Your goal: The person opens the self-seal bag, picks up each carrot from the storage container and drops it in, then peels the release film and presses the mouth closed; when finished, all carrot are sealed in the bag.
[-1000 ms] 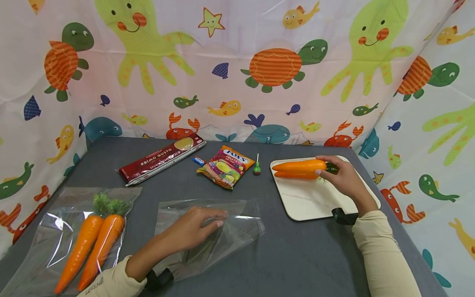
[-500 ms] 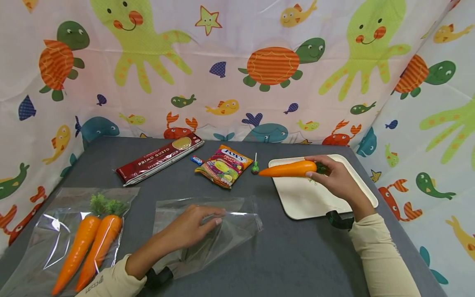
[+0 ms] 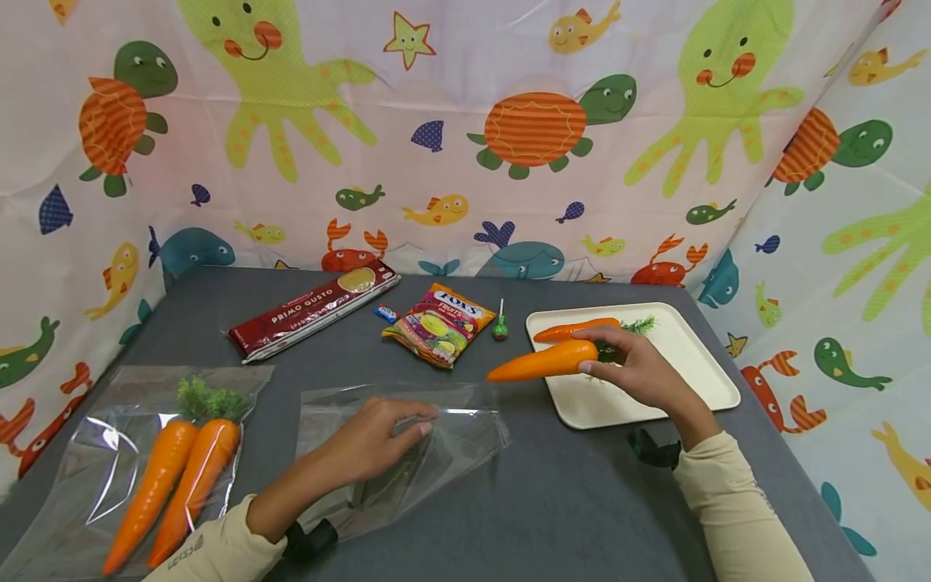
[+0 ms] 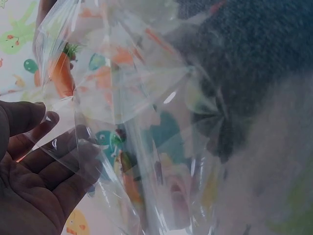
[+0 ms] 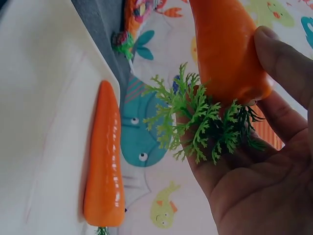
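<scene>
My right hand point(image 3: 640, 368) pinches an orange carrot point(image 3: 541, 361) near its leafy top. The carrot is raised off the cream tray point(image 3: 676, 380), its tip pointing left past the rim. Green fronds point(image 5: 195, 117) hang by the palm in the right wrist view. A second carrot point(image 5: 103, 161) lies on the tray along its far edge. Over the middle of the table, my left hand point(image 3: 381, 440) holds a clear plastic bag point(image 3: 465, 436) by its edge between thumb and fingers. Several fingers point(image 4: 63, 174) show through the film in the left wrist view.
At the left lies another clear bag point(image 3: 80, 453) with two carrots point(image 3: 192, 477) in it. Along the back are a Primo Gusto spaghetti pack point(image 3: 313, 315), a small blue-wrapped sweet point(image 3: 386, 313), a Fox's candy bag point(image 3: 440, 323) and a lollipop point(image 3: 500, 323). A printed curtain point(image 3: 451, 121) stands behind.
My right hand has lifted one carrot from the tray and brought it left and nearer, uncovering the second carrot. My left hand stays almost still with the bag.
</scene>
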Demonstrator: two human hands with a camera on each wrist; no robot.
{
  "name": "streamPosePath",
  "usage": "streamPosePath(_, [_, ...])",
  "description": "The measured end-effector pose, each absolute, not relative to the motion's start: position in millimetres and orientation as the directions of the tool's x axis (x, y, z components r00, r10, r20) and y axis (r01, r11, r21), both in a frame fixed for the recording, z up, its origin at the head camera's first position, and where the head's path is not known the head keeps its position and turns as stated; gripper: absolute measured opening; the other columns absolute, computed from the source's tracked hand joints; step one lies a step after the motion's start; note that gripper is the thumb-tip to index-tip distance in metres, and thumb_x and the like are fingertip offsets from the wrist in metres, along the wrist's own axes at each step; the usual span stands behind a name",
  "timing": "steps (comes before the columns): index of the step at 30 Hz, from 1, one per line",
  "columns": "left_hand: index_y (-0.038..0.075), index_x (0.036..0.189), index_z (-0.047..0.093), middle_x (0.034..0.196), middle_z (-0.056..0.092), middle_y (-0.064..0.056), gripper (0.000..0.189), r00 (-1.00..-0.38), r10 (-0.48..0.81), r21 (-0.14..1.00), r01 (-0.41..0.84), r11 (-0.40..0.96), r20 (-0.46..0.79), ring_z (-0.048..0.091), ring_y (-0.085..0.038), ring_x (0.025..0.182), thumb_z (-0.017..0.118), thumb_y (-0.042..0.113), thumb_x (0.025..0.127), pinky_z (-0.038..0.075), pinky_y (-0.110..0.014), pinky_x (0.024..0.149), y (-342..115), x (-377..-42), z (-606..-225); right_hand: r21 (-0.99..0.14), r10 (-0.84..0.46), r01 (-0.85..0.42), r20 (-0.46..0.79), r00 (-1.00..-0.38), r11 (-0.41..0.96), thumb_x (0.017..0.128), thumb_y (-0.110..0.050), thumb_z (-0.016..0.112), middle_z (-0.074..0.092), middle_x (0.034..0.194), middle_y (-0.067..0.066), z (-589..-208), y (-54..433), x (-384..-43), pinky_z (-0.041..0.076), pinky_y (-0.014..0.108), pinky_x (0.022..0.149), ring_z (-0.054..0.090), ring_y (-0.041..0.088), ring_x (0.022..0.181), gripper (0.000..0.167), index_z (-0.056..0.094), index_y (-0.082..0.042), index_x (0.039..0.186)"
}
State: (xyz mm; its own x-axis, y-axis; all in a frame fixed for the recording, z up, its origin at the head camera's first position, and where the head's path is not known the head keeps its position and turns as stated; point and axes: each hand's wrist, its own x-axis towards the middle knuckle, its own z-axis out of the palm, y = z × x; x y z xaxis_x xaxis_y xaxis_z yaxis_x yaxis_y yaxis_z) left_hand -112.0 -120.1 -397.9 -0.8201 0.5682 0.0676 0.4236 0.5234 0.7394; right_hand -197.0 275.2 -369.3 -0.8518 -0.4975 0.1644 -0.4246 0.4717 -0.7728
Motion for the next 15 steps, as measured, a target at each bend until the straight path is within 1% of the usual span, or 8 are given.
streamPosePath(6, [0.005,0.125,0.065,0.124,0.065,-0.004,0.031,-0.829,0.557,0.739,0.410,0.534,0.056,0.058,-0.020,0.119,0.058,0.021,0.100,0.047,-0.046,0.096,-119.9,-113.7,-398.6,-0.766,-0.559,-0.468,0.175,-0.811,0.440,0.090,-0.008,0.071,0.060,0.119,0.008,-371.7,267.9,-192.4,0.055,0.029,0.077,0.056,0.025,0.097,0.039,0.062,-0.007,0.127])
streamPosePath(9, [0.005,0.125,0.065,0.124,0.065,-0.004,0.032,-0.831,0.555,0.747,0.395,0.535,0.041,0.058,-0.020,0.119,0.058,0.022,0.100,0.047,-0.046,0.097,-119.7,-113.9,-399.0,-0.763,-0.581,-0.485,0.179,-0.794,0.428,0.089,-0.008,0.071,0.060,0.121,0.007,-370.7,264.1,-190.3,0.054,0.029,0.080,0.056,0.024,0.099,0.039,0.062,-0.006,0.127])
streamPosePath(12, [0.004,0.126,0.064,0.125,0.064,-0.005,0.032,-0.835,0.549,0.750,0.388,0.536,0.039,0.058,-0.021,0.119,0.058,0.022,0.100,0.047,-0.047,0.097,-119.8,-113.7,-399.1,-0.757,-0.585,-0.494,0.184,-0.790,0.428,0.089,-0.008,0.072,0.060,0.121,0.007,-367.2,261.1,-187.2,0.054,0.029,0.083,0.057,0.023,0.100,0.040,0.062,-0.003,0.127])
streamPosePath(15, [0.003,0.126,0.064,0.126,0.064,-0.006,0.033,-0.841,0.539,0.751,0.386,0.536,0.047,0.058,-0.021,0.119,0.058,0.022,0.100,0.047,-0.047,0.096,-120.0,-113.7,-399.3,-0.755,-0.583,-0.499,0.193,-0.789,0.425,0.089,-0.008,0.072,0.060,0.121,0.007,-364.2,258.6,-184.6,0.054,0.028,0.083,0.057,0.023,0.099,0.039,0.062,-0.005,0.127])
